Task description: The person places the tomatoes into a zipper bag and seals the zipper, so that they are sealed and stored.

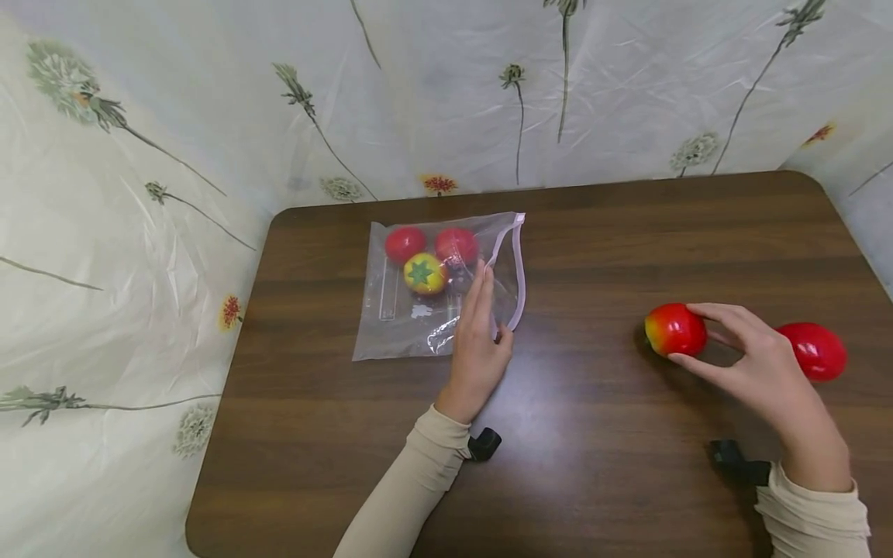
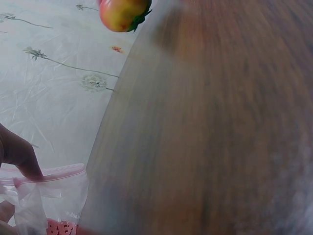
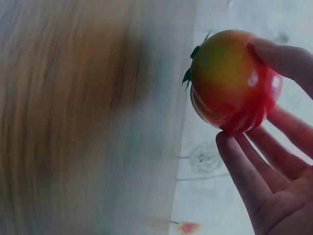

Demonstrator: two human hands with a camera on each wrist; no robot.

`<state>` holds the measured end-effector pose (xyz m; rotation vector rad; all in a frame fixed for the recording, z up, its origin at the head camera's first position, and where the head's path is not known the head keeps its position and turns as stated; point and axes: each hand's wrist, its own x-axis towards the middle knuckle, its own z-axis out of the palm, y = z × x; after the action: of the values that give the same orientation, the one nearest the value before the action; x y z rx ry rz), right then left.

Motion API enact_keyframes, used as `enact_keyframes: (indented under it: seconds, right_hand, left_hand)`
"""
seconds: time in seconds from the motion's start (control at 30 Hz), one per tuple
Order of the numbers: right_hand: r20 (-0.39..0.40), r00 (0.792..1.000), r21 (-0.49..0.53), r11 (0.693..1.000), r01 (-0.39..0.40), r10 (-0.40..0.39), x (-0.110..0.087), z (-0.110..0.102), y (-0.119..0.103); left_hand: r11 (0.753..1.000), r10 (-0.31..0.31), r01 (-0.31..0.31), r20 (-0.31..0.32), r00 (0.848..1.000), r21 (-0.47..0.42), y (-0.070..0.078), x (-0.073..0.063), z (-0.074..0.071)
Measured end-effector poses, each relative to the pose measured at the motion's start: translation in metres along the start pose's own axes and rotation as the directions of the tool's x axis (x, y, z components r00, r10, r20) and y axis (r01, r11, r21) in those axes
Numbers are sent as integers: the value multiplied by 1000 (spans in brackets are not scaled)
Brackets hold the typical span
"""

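A clear zip bag [image 1: 405, 325] with a pale purple zip edge [image 1: 520, 267] lies on the table, its mouth gaping to the right. Inside are two red tomatoes [image 1: 405, 245] and a yellow-green one [image 1: 425, 273] with a green star-shaped calyx. My left hand [image 1: 477, 341] holds the bag at its mouth; in the left wrist view a bent finger [image 2: 22, 154] hooks over the zip edge. Off to the right, my right hand [image 1: 756, 360] grips a shiny red and yellow tomato [image 1: 675, 329] between thumb and fingers. Its green calyx faces left, away from the palm.
Another shiny red tomato [image 1: 816, 352] lies on the table just beyond my right hand. The brown wooden table [image 1: 593, 434] has rounded corners. Flower-printed sheeting [image 1: 446, 101] hangs behind it and along the left side. Dark camera mounts [image 1: 484, 444] sit at both wrists.
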<state>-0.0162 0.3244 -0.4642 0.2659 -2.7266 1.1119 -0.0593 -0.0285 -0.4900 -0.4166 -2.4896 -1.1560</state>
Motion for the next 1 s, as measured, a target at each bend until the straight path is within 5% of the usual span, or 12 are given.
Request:
enact_keyframes:
  seconds: [0.53, 1.0]
  right_hand:
    - [14, 994, 64, 993, 103, -105, 21, 26, -17]
    - [97, 990, 194, 978, 79, -99, 52, 52, -38]
  left_hand:
    - [1000, 4, -3, -12, 1000, 5, 2, 0, 0]
    - [1000, -2, 2, -27, 1000, -17, 0, 1, -1]
